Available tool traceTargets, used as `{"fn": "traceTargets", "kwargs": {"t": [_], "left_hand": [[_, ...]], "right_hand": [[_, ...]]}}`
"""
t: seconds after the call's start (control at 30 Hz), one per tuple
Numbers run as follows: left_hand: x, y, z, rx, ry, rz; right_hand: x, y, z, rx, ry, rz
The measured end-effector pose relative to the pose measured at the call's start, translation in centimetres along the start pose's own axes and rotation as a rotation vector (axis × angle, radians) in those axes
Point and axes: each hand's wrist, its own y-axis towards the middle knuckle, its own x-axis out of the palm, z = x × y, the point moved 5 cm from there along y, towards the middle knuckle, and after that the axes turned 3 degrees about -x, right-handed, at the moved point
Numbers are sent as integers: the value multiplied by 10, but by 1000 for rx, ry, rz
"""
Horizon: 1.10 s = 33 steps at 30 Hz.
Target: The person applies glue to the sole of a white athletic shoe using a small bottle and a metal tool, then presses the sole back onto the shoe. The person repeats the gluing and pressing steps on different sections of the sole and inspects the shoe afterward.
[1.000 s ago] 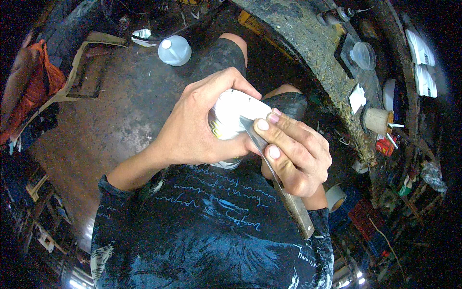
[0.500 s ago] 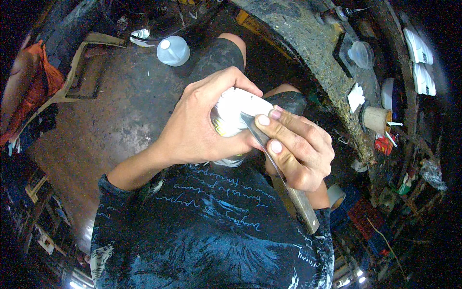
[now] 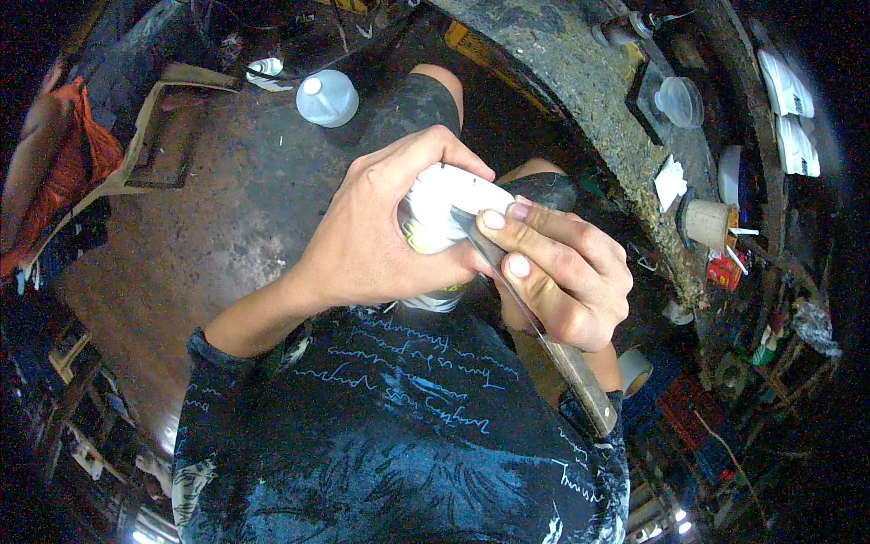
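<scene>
My left hand (image 3: 376, 222) curls round a white, smooth, rounded piece (image 3: 435, 195) with yellow marks low on its side, thumb and fingers on opposite edges. Its exact kind cannot be told. My right hand (image 3: 566, 272) pinches a knife (image 3: 580, 376) along its narrow metal blade, close to the tip. The tip rests against the white piece's near right face, while the wooden handle slants down to the right past my wrist. My right fingertips also touch the white piece's edge. Below my left hand, more of a white object (image 3: 430, 303) shows, mostly covered.
A translucent jug (image 3: 327, 98) with a white cap stands on the brown board (image 3: 217, 172) at the left. Beyond my right hand runs a rough stone-like ledge (image 3: 580, 91), bearing a clear plastic tub (image 3: 680, 102), a white scrap (image 3: 671, 181) and a beige cup (image 3: 707, 225).
The knife's handle end has swung slightly right and up, and my right hand has shifted a little with it. My left hand and the white piece stay nearly still.
</scene>
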Motion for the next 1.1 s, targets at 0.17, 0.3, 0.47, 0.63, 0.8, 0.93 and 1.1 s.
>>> {"fn": "traceTargets", "kwargs": {"t": [0.17,0.3,0.47,0.63,0.8,0.93,1.1], "left_hand": [[7,-4,3,-33,-9,37],[11,-4,5,-15,25,39],[16,-3,6,-6,57,47],[23,-2,8,-3,48,84],[28,-1,7,3,64,79],[27,1,7,33,85,83],[18,5,7,-41,21,40]], "right_hand": [[-5,3,-6,106,7,-4],[-7,7,-7,198,-4,5],[-12,12,-10,264,-21,-91],[-16,10,-9,292,-31,-122],[-16,4,-6,266,-17,36],[-15,0,-2,233,42,64],[-34,0,14,379,542,254]]}}
